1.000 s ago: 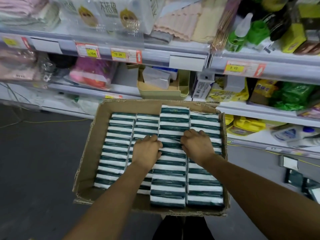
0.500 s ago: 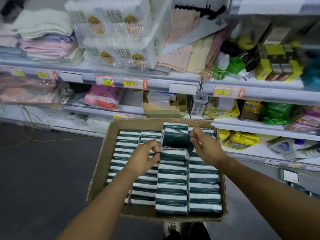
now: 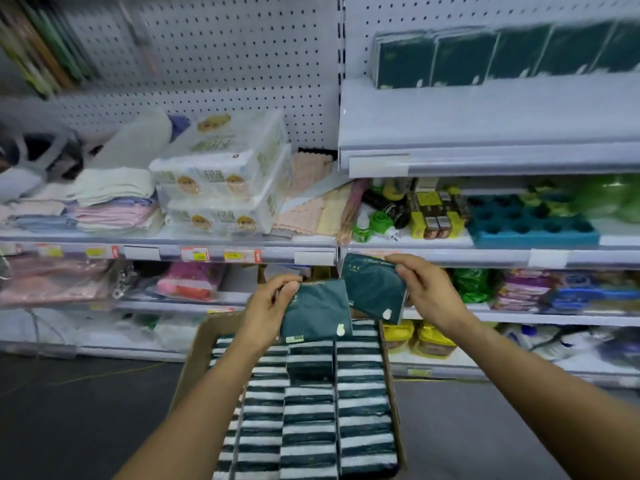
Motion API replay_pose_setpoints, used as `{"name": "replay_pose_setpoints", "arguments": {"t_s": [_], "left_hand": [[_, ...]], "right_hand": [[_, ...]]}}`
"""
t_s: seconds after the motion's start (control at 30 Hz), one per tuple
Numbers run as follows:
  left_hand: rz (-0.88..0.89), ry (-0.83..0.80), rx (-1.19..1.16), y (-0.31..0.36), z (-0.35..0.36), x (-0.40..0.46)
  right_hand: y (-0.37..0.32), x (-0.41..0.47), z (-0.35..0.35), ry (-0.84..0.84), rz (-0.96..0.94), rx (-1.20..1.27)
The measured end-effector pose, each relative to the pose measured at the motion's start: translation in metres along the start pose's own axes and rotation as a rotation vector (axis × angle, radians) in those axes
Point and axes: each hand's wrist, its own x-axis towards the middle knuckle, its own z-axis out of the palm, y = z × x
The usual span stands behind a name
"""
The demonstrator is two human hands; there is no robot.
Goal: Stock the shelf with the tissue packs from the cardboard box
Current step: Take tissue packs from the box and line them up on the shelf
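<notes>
dark green packs: two are out of the cardboard box (image 3: 194, 372) now, one per hand, where half a second ago a single pack was only being pulled up between both hands.
left hand (image 3: 266, 310): fingers curled round the left tissue pack (image 3: 313, 311), held just above the box.
right hand (image 3: 424, 292): thumb and fingers pinch the right tissue pack (image 3: 374, 289) at its top edge, a little higher.
view: lifted from the box to the shelving since a second ago.
upper shelf (image 3: 485, 133): a row of matching packs (image 3: 502, 57) already stands at its back, bare board in front.
meaning: extraction looks done; likely next is the carry up to that shelf.
box contents: many striped rows remain (image 3: 363, 410), so stocking is early.
</notes>
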Motion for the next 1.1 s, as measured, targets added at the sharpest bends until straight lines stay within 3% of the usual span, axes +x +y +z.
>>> {"name": "replay_pose_setpoints", "arguments": {"t_s": [0.1, 0.23, 0.53, 0.7, 0.93, 1.1], "left_hand": [[0.056, 0.04, -0.04, 0.041, 0.009, 0.011], [0.128, 0.109, -0.059, 0.097, 0.039, 0.017], [0.207, 0.182, -0.095, 0.198, 0.13, 0.031], [0.243, 0.249, -0.066, 0.245, 0.156, 0.049], [0.309, 0.327, -0.112, 0.3, 0.148, 0.098], [0.355, 0.315, -0.132, 0.314, 0.146, 0.156]], "right_hand": [[-0.009, 0.002, -0.041, 0.039, 0.044, 0.116], [-0.007, 0.003, -0.112, 0.087, -0.045, -0.005], [-0.012, 0.006, -0.255, 0.072, -0.107, 0.031], [-0.022, 0.019, -0.323, 0.189, -0.18, 0.05], [-0.031, 0.085, -0.371, 0.419, -0.29, -0.005], [-0.007, 0.14, -0.377, 0.426, -0.304, -0.305]]}}
